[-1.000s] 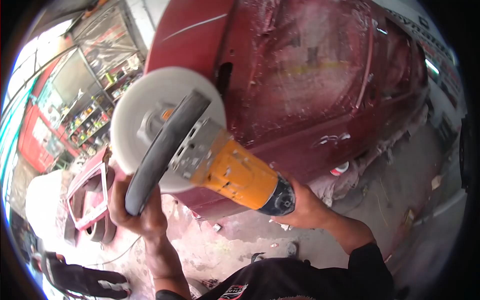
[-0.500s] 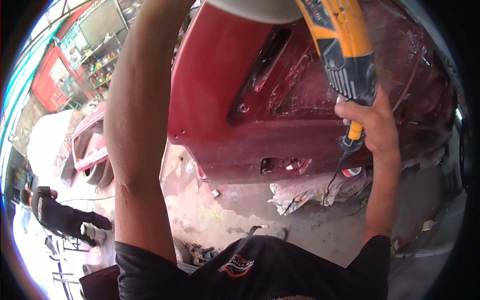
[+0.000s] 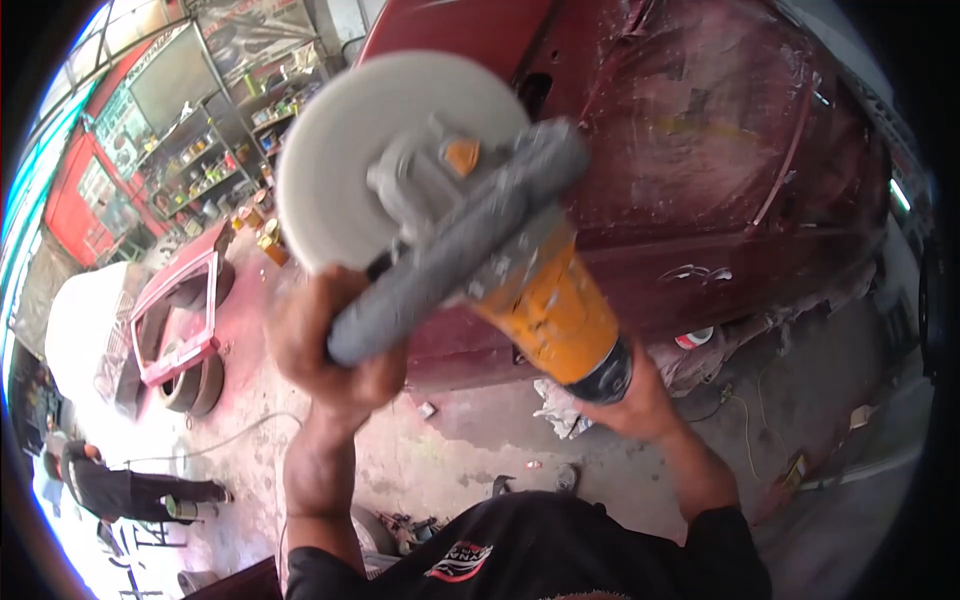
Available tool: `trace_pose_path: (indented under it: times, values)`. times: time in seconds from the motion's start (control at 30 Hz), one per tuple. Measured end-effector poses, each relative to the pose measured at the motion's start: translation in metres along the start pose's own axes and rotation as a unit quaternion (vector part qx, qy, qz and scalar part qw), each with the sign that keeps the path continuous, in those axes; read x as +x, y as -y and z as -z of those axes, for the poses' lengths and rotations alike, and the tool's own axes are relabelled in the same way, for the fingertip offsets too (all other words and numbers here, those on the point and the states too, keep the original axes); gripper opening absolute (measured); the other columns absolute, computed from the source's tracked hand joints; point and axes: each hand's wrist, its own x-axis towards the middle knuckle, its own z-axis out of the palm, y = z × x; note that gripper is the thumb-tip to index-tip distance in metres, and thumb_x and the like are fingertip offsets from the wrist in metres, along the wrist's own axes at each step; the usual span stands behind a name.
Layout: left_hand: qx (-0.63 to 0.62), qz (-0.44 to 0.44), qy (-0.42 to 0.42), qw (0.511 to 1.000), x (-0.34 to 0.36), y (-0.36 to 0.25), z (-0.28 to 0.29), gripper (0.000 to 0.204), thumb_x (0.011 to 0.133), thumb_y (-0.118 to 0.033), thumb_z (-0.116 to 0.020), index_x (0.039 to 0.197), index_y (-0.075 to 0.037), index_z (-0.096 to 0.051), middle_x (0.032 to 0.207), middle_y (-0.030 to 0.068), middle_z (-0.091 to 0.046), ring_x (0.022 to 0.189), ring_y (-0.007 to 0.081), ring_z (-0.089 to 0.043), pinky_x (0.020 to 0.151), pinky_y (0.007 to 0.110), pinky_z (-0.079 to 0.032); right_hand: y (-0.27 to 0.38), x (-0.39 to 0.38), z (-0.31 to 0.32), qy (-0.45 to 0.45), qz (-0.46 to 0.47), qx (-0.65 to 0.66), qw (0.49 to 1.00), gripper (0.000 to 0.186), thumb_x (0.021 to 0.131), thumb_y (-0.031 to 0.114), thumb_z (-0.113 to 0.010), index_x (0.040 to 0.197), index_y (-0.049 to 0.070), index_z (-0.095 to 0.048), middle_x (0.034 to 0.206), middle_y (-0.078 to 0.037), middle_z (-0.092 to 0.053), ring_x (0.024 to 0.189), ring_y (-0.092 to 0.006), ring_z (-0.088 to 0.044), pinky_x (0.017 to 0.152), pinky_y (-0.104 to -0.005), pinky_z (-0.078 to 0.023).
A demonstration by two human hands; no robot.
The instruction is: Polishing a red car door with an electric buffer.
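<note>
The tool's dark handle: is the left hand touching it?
Touching. The head view shows the left hand gripping the dark handle at its lower end, on both sides.

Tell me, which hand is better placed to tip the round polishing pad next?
Probably the left hand: it grips the dark grey handle near the round polishing pad. The right hand holds the black rear end of the orange polisher, farther from the pad.
</note>
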Motion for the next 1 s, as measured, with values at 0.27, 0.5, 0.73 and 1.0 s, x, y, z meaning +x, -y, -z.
trace_pose_path:
  times: [0.27,0.5,0.73,1.0]
  values:
    - [-0.026,0.067,0.028,0.997,0.025,0.002,-0.007,0.015,0.071,-0.008,-0.069,0.072,-0.003,-0.055,0.059,0.0061,-0.051,0.047,0.0162,-0.05,0.047,0.029,-0.037,0.023,0.016,0.014,0.022,0.028,0.013,0.999,0.103,0.074,0.005,-0.081,0.157,0.0,-0.021,0.147,-0.023,-0.049,0.14,-0.0289,-0.048,0.114,-0.0398,-0.038]
    - [-0.046,0.2,-0.024,0.978,0.179,0.022,-0.069,0.026,0.082,-0.02,-0.072,0.098,0.0,-0.074,0.066,-0.0025,-0.058,0.061,0.0079,-0.05,0.056,0.026,-0.039,0.097,0.1,0.087,-0.038,0.116,0.052,0.991,0.077,0.069,0.006,-0.084,0.137,-0.001,-0.048,0.121,-0.01,-0.063,0.112,-0.0184,-0.059,0.103,-0.0351,-0.045]
    - [-0.053,0.139,0.006,0.989,0.291,0.019,-0.136,0.019,0.082,-0.02,-0.072,0.092,-0.004,-0.074,0.062,-0.0024,-0.054,0.055,0.0068,-0.047,0.051,0.026,-0.036,0.124,0.141,0.163,-0.023,0.137,0.127,0.982,0.049,0.068,-0.001,-0.079,0.112,0.001,-0.059,0.092,-0.005,-0.064,0.077,-0.0142,-0.06,0.07,-0.031,-0.051]
    - [-0.071,0.147,0.012,0.987,0.339,-0.021,-0.21,0.017,0.085,-0.018,-0.072,0.095,-0.004,-0.073,0.067,-0.0036,-0.057,0.054,0.0044,-0.046,0.049,0.024,-0.033,0.103,0.142,0.248,0.003,0.192,0.248,0.95,0.044,0.069,-0.003,-0.078,0.108,0.001,-0.057,0.086,-0.004,-0.062,0.066,-0.0115,-0.058,0.058,-0.0293,-0.049]
